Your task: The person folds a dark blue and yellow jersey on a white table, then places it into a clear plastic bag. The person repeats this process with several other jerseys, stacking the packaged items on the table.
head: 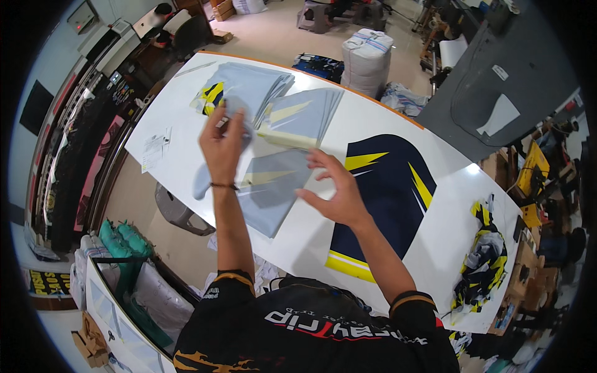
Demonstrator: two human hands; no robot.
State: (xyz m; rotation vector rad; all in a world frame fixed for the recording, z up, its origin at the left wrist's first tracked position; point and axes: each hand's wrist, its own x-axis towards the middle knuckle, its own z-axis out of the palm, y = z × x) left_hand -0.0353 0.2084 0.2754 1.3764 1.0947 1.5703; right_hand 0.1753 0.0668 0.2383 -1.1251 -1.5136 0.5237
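My left hand (pixel 220 151) is raised over the left part of the table, its fingers partly curled and blurred. A small dark-and-white patch shows between its fingertips, and I cannot tell whether it is held. Beyond it lies a stack of grey-blue fabric pieces (pixel 249 79) with a yellow-and-navy scrap (pixel 213 95) on top. My right hand (pixel 336 193) hovers with fingers apart and nothing in it. It is between a single grey-blue fabric piece (pixel 266 210) and a navy fabric panel (pixel 382 210) with yellow and white flashes. A second grey-blue stack (pixel 303 112) lies farther back.
On the white table (pixel 298 268), a heap of navy-and-yellow fabric scraps (pixel 482 261) lies at the right. A printed paper (pixel 155 147) rests near the left edge. A wrapped white bale (pixel 367 58) stands behind the table. A person (pixel 175 25) sits at the back left.
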